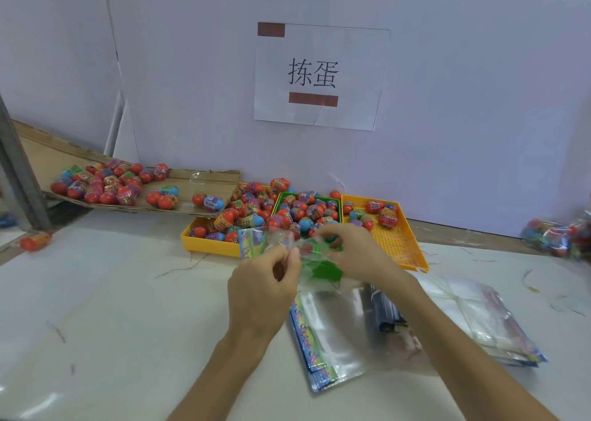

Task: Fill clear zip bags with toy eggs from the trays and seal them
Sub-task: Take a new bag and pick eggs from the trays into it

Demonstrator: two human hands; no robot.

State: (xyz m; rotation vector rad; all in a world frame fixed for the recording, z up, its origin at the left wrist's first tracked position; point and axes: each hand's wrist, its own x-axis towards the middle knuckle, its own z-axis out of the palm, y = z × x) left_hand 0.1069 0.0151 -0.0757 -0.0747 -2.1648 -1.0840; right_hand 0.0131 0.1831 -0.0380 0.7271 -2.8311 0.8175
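The left hand [265, 280] and right hand [348, 251] each pinch the clear bag [281, 240], stretched between them from 9 to 3 o'clock. The eggs [307, 211] in the green tray [277, 204] lie just beyond at 12 o'clock, probably nearest the right hand.

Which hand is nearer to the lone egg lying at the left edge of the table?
Left. The left hand pinches the clear bag mid-table, far right of the lone egg; the right hand pinches it further right, by the green tray.
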